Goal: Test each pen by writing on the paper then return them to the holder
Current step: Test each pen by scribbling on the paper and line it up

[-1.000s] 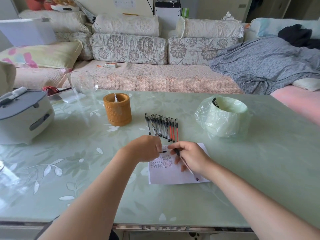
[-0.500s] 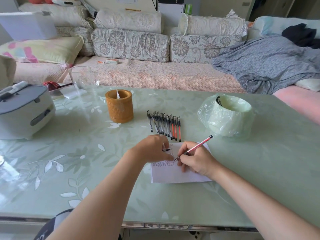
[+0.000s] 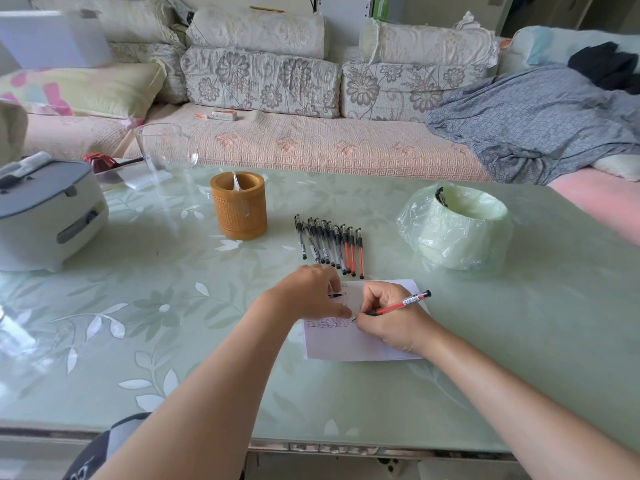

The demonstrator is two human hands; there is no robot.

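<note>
We see the right hand (image 3: pixel 391 318) gripping a red pen (image 3: pixel 401 305), its tip on the paper (image 3: pixel 346 344), while the left hand (image 3: pixel 311 292) pinches a black cap (image 3: pixel 335 295) just beside it.

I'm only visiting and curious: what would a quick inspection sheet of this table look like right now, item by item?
Surface: pale green glass tabletop with white leaf pattern.
Job's things: white sheet of paper bearing rows of marks; red-barrelled pen, tip on it; row of black and red pens lying beyond the paper; brown cylindrical holder, no pens visible inside.
Clutter: white-and-grey lidded appliance; clear glass jug; round pale green bin wrapped in thin plastic bag.
Grippers: right hand grips the red-barrelled pen; left hand rests on the paper, pinching a small black piece, perhaps a cap.
Cables: nothing seen.
Surroundings: floral-cushioned sofa, grey patterned blanket.
</note>
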